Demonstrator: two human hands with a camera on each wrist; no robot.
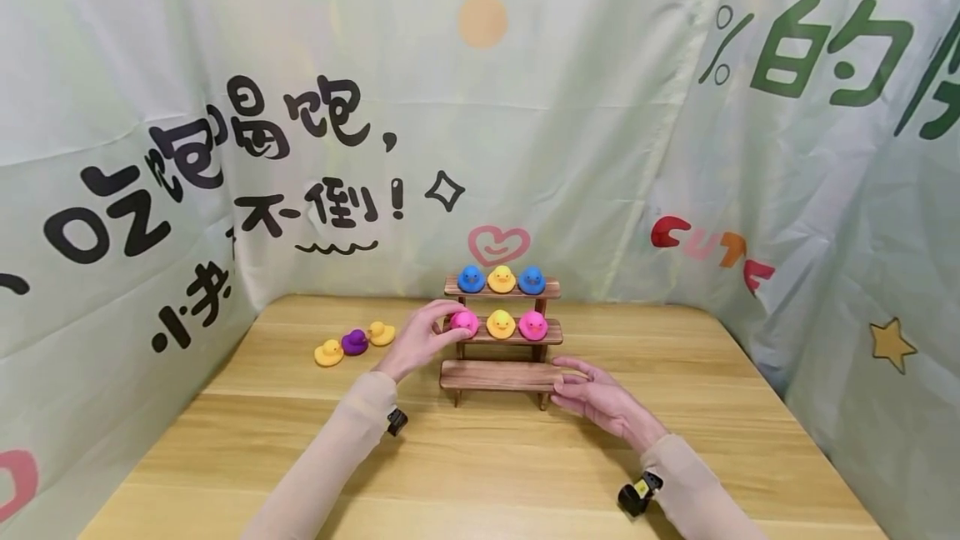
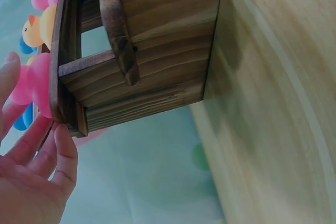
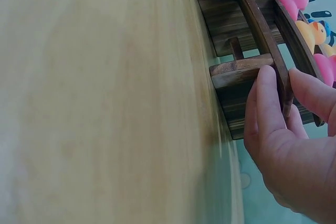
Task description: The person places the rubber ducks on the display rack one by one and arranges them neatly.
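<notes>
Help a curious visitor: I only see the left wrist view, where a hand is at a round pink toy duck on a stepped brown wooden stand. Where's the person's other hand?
Observer: In the head view, the right hand is at the right end of the lowest brown wooden plank.

Visitor: How is it placed there?

Observer: The right wrist view shows the plank's end between the thumb and the fingers.

Visitor: Are there any toys I'm missing?

Observer: Yes, a purple toy duck sits between two yellow toy ducks on the light wood tabletop.
</notes>
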